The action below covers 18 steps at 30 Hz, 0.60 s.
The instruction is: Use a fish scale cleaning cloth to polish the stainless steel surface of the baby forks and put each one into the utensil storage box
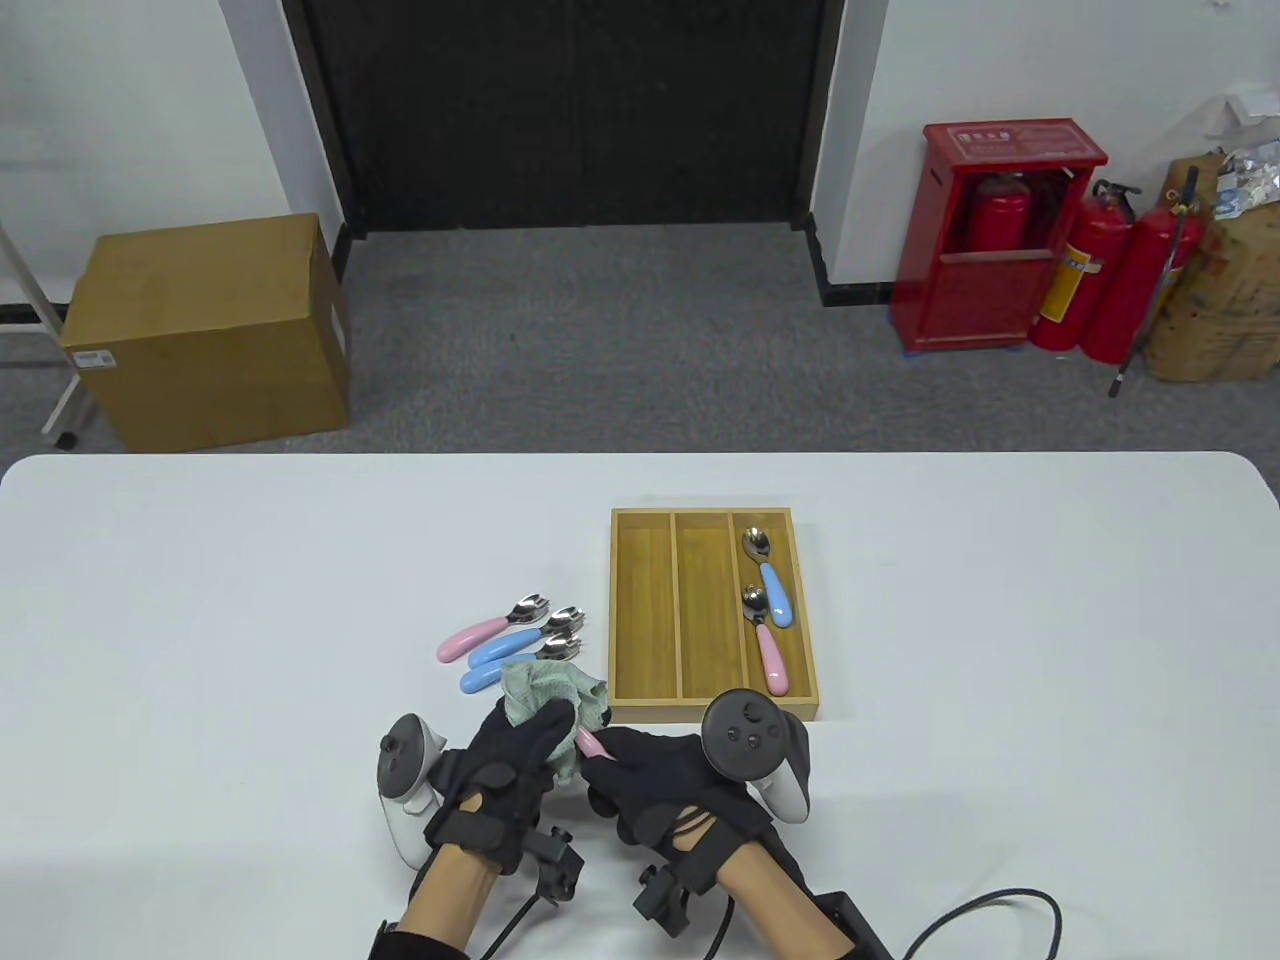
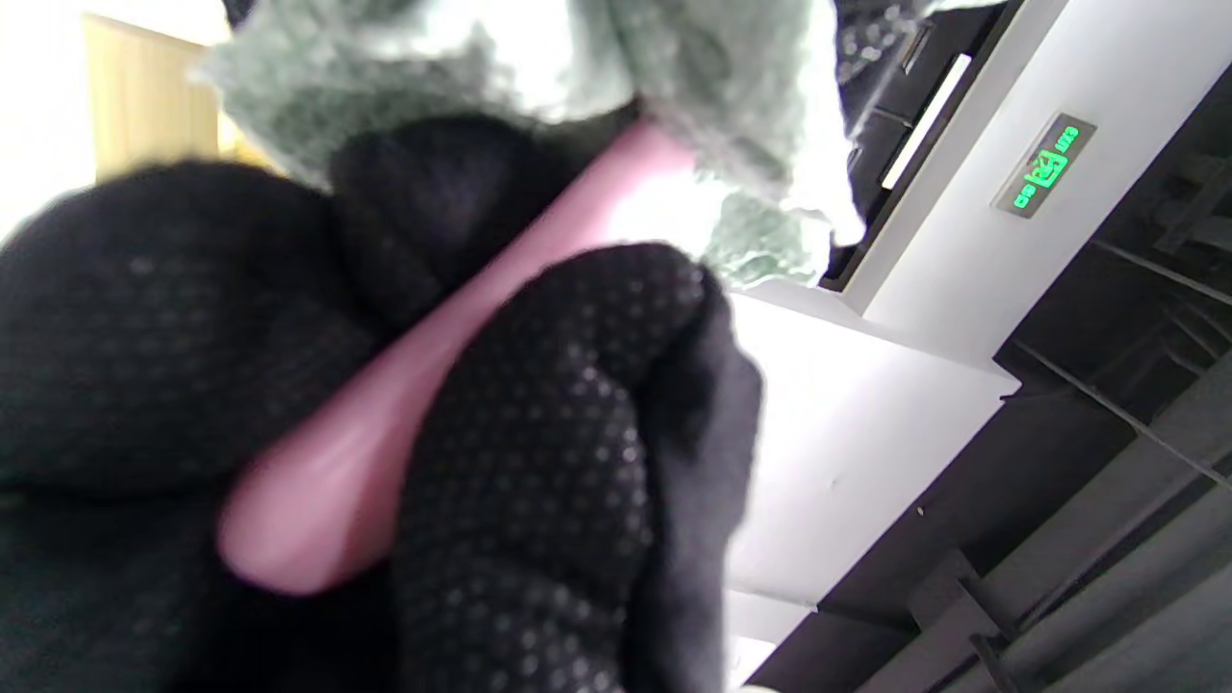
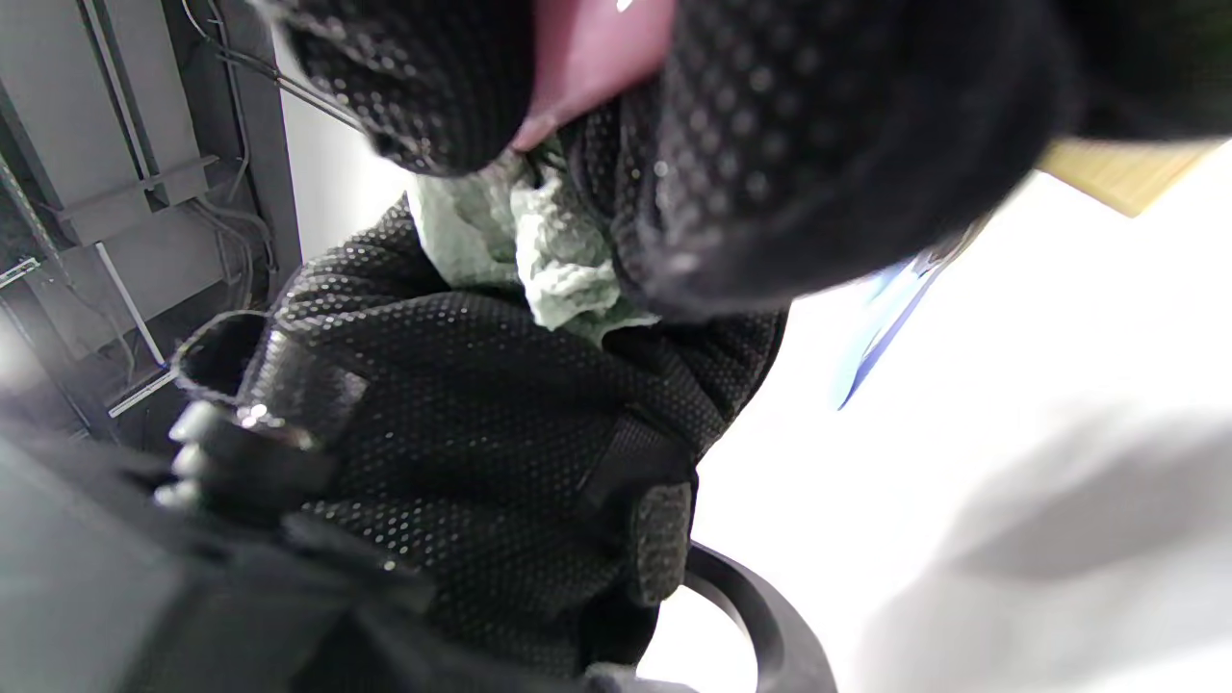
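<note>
Right hand [image 1: 665,775] pinches pink-handled baby fork [image 1: 592,745] by handle; left hand [image 1: 520,760] clamps green cloth [image 1: 545,695] over head, just beside storage box [image 1: 640,712]. Fork likely light, stiff, steel slippery.

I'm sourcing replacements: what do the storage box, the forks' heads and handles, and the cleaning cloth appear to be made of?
The three-compartment storage box looks like bamboo or light wood: honey-yellow with faint grain. The loose baby forks' heads look like polished steel, mirror-bright with dark reflections. Their pink and blue handles seem smooth moulded plastic or silicone with a soft sheen. The pale green cloth looks like textured microfibre, pebbly and limp.
</note>
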Each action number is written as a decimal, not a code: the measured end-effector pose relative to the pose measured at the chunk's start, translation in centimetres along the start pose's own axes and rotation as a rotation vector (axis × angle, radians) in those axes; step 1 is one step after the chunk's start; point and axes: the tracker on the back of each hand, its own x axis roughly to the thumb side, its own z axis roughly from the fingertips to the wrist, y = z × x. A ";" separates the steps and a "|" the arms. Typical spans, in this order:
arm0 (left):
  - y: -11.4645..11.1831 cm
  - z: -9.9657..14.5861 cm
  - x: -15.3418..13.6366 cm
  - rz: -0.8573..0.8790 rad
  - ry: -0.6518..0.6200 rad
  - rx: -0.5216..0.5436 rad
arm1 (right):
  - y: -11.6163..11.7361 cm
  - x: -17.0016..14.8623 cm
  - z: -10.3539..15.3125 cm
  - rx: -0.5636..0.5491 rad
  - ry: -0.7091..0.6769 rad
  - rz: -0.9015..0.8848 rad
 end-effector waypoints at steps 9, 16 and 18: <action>2.1 0.3 1.4 -0.203 -0.051 0.147 | 0.5 0.2 0.0 0.003 -0.007 0.081; 1.2 0.1 1.3 -0.138 -0.043 0.067 | 0.3 0.4 0.1 0.011 -0.012 0.074; 0.7 0.0 1.1 -0.116 -0.036 0.048 | 0.0 0.2 0.1 0.019 -0.003 0.035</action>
